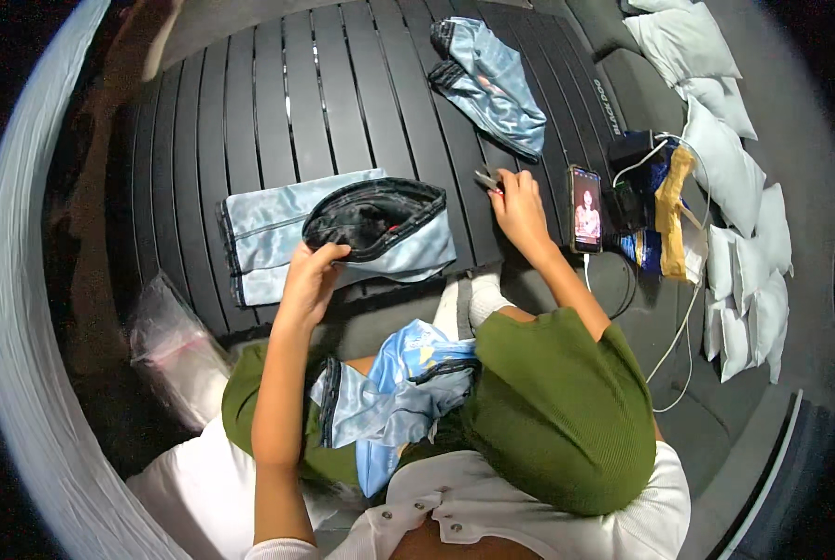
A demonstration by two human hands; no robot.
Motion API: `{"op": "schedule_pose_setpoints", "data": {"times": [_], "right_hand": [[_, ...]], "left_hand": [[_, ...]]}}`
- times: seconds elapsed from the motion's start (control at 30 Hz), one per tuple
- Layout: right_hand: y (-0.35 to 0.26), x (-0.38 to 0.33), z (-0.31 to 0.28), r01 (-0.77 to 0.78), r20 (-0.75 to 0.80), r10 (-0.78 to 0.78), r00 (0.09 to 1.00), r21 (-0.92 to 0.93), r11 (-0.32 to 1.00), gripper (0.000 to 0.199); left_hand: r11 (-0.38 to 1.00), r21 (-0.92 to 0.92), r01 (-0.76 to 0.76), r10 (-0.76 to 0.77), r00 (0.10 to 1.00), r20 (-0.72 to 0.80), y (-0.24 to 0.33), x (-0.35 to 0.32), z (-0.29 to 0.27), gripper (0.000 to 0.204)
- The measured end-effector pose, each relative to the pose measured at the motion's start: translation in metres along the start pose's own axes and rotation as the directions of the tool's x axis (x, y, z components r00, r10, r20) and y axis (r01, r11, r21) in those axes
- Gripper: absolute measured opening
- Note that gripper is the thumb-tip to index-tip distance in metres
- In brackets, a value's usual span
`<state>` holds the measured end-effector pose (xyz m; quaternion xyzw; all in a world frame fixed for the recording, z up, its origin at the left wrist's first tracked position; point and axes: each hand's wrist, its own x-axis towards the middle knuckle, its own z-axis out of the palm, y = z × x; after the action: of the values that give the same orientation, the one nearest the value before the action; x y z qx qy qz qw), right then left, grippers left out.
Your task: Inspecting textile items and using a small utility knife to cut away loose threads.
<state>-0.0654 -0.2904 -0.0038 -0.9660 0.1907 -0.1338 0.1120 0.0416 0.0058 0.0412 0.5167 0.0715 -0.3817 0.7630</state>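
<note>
Two hands: left hand (310,280) fingers gripping open blue pouch (380,224), right hand (518,207) pinching perhaps scissors (487,177).

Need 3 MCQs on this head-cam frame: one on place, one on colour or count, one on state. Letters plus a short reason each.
1. Where does the phone lie?
A. On the slatted table, just right of the right hand
B. In the person's lap
C. Under the clear plastic bag

2. What colour is the outer fabric of the pouch touched by the left hand?
A. Red
B. Light blue
C. Yellow

3. How is that pouch's mouth?
A. Zipped flat
B. Knotted shut
C. Gaping open, dark lining showing

Answers: 1 A, the lit screen lies at the table's right edge beside the right hand. 2 B, the cloth is pale blue with dark trim. 3 C, the black-edged rim stands open in an oval around a dark inside.
</note>
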Motion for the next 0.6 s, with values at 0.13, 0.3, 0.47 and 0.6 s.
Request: {"op": "schedule_pose_setpoints", "data": {"times": [0.13,0.3,0.47,0.6], "right_hand": [[0.005,-0.001,0.009,-0.003,-0.057,-0.003,0.998,-0.11,0.994,0.038],[0.007,-0.001,0.013,-0.019,-0.045,0.015,0.999,-0.101,0.995,0.04],[0.001,0.0,0.009,-0.06,-0.019,0.059,0.998,-0.095,0.994,0.041],[-0.026,0.004,-0.013,0.046,-0.167,-0.044,0.985,0.007,0.999,0.035]], "left_hand": [[0.991,-0.127,0.037,-0.041,0.999,-0.031,-0.002,0.003,0.0,0.013],[0.956,-0.292,0.0,0.009,1.0,0.029,-0.004,0.008,-0.005,0.025],[0.962,-0.265,-0.06,0.078,0.995,0.057,-0.012,0.009,-0.012,0.03],[0.973,-0.223,-0.065,0.082,0.994,0.069,-0.016,0.011,-0.021,0.031]]}}
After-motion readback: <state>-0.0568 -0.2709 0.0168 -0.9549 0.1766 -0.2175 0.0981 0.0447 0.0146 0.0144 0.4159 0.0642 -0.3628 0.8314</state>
